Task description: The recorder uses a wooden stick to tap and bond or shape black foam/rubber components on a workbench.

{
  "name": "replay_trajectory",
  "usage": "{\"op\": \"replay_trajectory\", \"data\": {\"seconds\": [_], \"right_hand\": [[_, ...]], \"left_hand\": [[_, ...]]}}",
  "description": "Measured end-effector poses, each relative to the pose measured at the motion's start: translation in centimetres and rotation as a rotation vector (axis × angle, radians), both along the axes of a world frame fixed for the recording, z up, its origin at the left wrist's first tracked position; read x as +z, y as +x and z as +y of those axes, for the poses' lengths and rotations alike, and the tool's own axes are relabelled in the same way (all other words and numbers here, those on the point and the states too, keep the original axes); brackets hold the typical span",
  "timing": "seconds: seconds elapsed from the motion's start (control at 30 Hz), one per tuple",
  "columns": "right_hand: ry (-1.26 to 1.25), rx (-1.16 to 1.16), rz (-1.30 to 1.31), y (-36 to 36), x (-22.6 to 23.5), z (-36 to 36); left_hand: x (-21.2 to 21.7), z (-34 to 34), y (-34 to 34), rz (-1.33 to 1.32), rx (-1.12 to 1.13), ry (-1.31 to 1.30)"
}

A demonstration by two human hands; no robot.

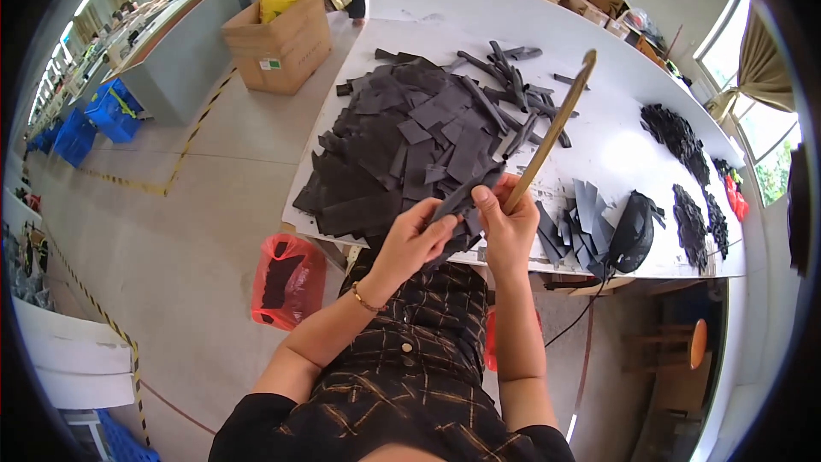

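Note:
My left hand [416,238] is closed on one end of a dark grey, folded or rolled strip of sheet material [466,192]. The strip slants up to my right hand [511,224], whose thumb presses near its other end. That same right hand grips the lower end of a long, thin wooden stick [560,120], which points up and to the right and has a small notch or hook at its tip. Just beyond both hands lies a large heap of dark flat pieces [376,141] on the white table [599,103].
Rolled dark pieces [513,77] lie behind the heap. To the right are a fan of dark strips [581,227], a black bag [633,233] and black bundles [676,139]. A red plastic bag [289,281] stands on the floor at left, a cardboard box [278,47] farther off.

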State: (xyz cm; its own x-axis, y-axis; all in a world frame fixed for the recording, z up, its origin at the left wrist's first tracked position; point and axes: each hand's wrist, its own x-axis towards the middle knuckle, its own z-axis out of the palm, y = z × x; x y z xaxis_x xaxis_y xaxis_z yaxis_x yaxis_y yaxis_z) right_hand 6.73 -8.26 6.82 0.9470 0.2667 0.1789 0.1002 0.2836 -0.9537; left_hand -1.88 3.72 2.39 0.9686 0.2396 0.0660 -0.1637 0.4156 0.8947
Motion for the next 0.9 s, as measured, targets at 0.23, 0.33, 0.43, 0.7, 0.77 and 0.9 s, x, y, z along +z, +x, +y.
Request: {"op": "replay_trajectory", "data": {"seconds": [0.23,0.33,0.43,0.7,0.77,0.9], "right_hand": [[0.058,0.186,0.148,0.1,-2.3,0.1],[0.06,0.174,0.198,0.3,-2.6,0.0],[-0.099,0.144,0.152,0.0,-3.1,-0.6],[-0.245,0.376,0.078,-0.9,-3.8,-0.9],[-0.246,0.383,0.088,-0.8,-3.7,-0.8],[-0.296,0.363,0.015,-0.3,-3.9,-0.6]], "left_hand": [[-0.1,0.0,0.1,0.078,-0.001,0.152],[-0.4,-0.3,0.0,0.267,-0.062,0.065],[-0.4,1.0,0.9,-0.102,0.213,0.113],[-0.3,4.1,2.6,0.084,0.028,-0.062],[-0.6,3.7,2.5,0.064,0.035,-0.167],[-0.9,3.1,2.7,0.055,0.0,0.294]]}}
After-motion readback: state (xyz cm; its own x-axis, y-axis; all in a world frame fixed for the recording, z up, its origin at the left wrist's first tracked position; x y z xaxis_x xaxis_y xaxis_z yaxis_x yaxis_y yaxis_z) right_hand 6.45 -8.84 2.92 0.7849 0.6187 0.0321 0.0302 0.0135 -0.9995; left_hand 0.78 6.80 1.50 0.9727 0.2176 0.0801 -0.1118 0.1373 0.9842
